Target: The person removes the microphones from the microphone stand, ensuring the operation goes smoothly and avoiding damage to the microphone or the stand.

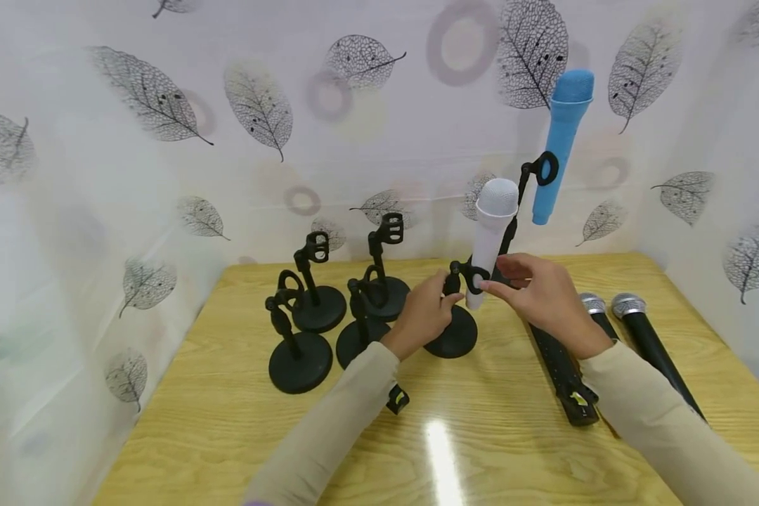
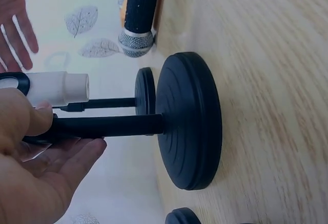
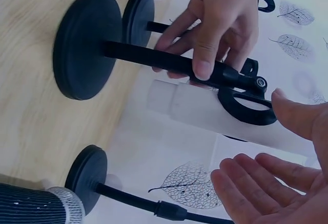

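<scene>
A white microphone (image 1: 493, 218) sits tilted in the ring clip (image 1: 474, 276) of a black desktop microphone stand (image 1: 453, 336). My left hand (image 1: 422, 316) grips that stand's upright pole, thumb on one side and fingers on the other, as the left wrist view shows. My right hand (image 1: 547, 301) is beside the microphone, its fingers loosely extended and apart from the handle. In the right wrist view its thumb (image 3: 292, 112) lies at the clip ring's edge; whether it presses there I cannot tell. Behind, a blue microphone (image 1: 564, 133) leans in another stand's clip.
To the left stand several black microphone stands (image 1: 300, 362) with vacant clips. On the right, black microphones with silver heads (image 1: 628, 304) lie on the wooden table (image 1: 228, 450), near a long black item (image 1: 563, 379). A leaf-patterned cloth (image 1: 329, 161) hangs behind.
</scene>
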{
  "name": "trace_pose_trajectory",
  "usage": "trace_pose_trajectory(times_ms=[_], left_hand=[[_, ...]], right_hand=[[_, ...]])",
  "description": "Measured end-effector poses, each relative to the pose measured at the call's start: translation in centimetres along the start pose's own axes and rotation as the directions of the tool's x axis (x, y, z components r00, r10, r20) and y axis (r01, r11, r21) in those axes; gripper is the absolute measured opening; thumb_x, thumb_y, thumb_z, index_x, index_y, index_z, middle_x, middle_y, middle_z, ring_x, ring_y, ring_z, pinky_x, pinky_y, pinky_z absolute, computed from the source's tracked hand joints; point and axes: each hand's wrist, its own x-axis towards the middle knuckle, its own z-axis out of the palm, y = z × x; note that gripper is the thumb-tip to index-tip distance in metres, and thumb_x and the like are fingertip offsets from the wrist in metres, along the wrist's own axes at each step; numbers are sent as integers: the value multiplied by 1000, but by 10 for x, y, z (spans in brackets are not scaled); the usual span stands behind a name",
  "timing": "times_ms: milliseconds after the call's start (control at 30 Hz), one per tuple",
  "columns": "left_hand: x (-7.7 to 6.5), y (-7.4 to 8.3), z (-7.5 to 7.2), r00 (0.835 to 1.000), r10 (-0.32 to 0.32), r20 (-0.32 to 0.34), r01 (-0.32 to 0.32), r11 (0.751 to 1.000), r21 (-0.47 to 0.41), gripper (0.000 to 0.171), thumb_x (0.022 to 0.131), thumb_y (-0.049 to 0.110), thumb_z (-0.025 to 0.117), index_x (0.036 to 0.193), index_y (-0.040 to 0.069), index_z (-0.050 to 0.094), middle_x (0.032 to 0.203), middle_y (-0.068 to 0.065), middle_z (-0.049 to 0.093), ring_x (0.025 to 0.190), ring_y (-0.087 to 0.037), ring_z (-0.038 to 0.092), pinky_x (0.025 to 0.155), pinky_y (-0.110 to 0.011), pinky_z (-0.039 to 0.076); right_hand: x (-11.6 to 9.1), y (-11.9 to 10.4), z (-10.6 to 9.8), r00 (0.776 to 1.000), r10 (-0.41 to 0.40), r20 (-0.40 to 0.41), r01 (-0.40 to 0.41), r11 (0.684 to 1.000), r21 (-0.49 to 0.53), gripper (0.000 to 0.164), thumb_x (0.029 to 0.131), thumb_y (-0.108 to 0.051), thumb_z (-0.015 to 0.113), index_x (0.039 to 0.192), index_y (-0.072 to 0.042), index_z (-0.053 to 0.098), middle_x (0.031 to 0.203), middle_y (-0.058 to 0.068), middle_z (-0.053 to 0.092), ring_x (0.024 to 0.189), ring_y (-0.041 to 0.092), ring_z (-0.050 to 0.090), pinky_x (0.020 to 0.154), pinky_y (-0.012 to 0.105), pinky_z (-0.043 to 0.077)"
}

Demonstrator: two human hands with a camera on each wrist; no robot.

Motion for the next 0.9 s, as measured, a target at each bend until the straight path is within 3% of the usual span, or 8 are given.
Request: trace_pose_trajectory(times_ms=[367, 500, 900], left_hand=[[-19, 2, -4, 999, 48, 21, -49, 998, 41, 15, 104, 25, 61, 106, 10, 57, 92, 0, 61, 79, -13, 60, 65, -26, 48], [-27, 4, -7, 998, 39, 43, -41, 998, 46, 15, 104, 26, 61, 104, 11, 56, 89, 1, 59, 76, -13, 57, 61, -26, 46], [-50, 5, -12, 999, 42, 27, -41, 999, -13, 15, 102, 26, 63, 101, 13, 56, 89, 2, 60, 83, -9, 61, 64, -24, 49]], right_hand=[[5, -6, -1, 996, -88, 0, 87, 984, 153, 45, 92, -24, 79, 125, 3, 65, 113, 21, 70, 99, 36, 72, 83, 53, 59], [2, -9, -2, 995, -98, 26, 91, 976, 197, 43, 92, -19, 78, 126, 4, 64, 111, 21, 70, 99, 37, 72, 84, 53, 58], [-4, -12, -1, 983, -131, 128, 92, 959, 269, 39, 93, -13, 76, 127, 3, 65, 114, 20, 71, 102, 36, 71, 83, 51, 59]])
